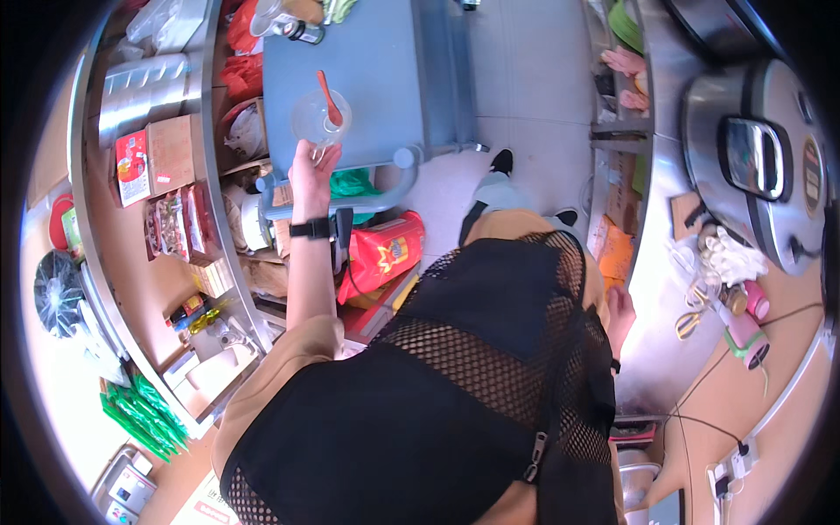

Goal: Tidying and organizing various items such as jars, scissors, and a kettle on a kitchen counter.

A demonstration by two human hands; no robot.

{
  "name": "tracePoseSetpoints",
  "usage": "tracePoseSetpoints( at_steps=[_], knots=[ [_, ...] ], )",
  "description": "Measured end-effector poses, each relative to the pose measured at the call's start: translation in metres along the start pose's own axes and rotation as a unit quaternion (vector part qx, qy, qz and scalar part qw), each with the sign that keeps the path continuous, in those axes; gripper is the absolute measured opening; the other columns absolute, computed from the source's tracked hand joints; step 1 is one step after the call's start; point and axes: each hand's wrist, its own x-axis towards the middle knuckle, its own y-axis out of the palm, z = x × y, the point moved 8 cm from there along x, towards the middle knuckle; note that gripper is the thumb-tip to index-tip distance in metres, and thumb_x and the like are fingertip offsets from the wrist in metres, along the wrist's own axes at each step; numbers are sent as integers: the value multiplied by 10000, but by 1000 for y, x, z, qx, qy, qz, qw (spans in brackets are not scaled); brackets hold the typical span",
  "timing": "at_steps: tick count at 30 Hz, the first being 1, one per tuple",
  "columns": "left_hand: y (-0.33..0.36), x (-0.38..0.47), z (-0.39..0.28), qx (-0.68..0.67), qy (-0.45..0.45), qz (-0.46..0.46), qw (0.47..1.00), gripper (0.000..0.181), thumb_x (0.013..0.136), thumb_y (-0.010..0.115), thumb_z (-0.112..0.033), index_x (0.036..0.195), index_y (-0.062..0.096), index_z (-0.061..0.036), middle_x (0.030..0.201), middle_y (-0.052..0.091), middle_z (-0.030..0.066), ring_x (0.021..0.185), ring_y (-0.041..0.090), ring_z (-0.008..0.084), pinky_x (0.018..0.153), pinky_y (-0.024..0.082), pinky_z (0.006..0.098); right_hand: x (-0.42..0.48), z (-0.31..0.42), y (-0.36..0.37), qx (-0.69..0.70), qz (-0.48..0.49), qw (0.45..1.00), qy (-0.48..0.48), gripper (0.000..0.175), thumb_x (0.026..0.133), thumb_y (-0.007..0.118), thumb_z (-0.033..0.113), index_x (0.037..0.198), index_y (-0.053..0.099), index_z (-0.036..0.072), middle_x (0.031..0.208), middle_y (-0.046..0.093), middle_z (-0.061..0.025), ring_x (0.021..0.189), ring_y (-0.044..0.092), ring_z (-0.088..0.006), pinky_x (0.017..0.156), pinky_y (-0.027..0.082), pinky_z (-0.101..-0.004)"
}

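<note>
My left hand (315,172) grips the near side of a clear cup (302,118), apparently by a handle. An orange-red spoon (332,108) rests in the cup, its shaft sticking out past the far rim. Beneath the cup lies the blue-grey top of a cart (380,72); whether the cup touches it I cannot tell. My right hand (619,318) hangs low at my side, by the edge of the steel counter (663,328). Its fingers are partly hidden, so I cannot tell whether it holds anything.
Steel shelving at left holds a cardboard box (170,154) and bagged goods (174,223). A red package (387,252) lies below the cart's handle (341,205). On the right counter stand a large metal cooker (741,164), scissors (692,321) and a pink-and-green bottle (745,335).
</note>
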Motion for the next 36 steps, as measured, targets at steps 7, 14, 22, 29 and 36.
tracePoseSetpoints(
  at_steps=[7, 14, 22, 29, 36],
  knots=[
    [153, -95, 51, 272, -4, 311, 911, 216, 907, 584, -120, 849, 703, 50, 888, 740, 103, 864, 703, 170, 850, 564, 330, 12, 204, 19, -7, 92, 952, -291, 475, 811, 777, 16, 1271, 661, 7, 1213, 703, -143, 1102, 682, -253, 989, 521, -363],
    [304, -217, 91, 416, 61, 590, 689, 182, 831, 666, -134, 887, 728, 28, 722, 618, -33, 706, 524, 38, 639, 420, 238, -7, 248, 40, 157, 109, 919, -344, 1021, 671, 919, 166, 1539, 385, 86, 1493, 506, -150, 1298, 571, -306, 1099, 462, -398],
    [351, -290, 139, 427, -12, 716, 552, 192, 976, 707, -145, 1083, 666, 9, 912, 669, 0, 821, 604, 58, 750, 503, 252, -27, 173, -20, 166, -39, 950, -261, 931, 665, 930, 138, 1447, 435, 36, 1391, 581, -151, 1250, 616, -265, 1064, 499, -387],
    [356, -296, 152, 456, -21, 730, 508, 436, 1024, 637, -148, 1424, 518, -22, 1332, 630, 106, 1183, 624, 172, 1037, 474, 325, -29, 54, -46, 310, -183, 912, -198, 1061, 629, 972, 143, 1479, 349, 19, 1460, 506, -165, 1316, 554, -301, 1099, 486, -453],
    [333, -242, 124, 490, 19, 673, 553, 363, 1054, 577, -170, 1370, 575, 8, 1260, 688, 120, 1192, 624, 175, 1049, 461, 329, 25, -79, -116, 305, -445, 838, -83, 976, 656, 960, 61, 1412, 355, -67, 1408, 498, -213, 1240, 593, -289, 1112, 468, -427]
  ],
)
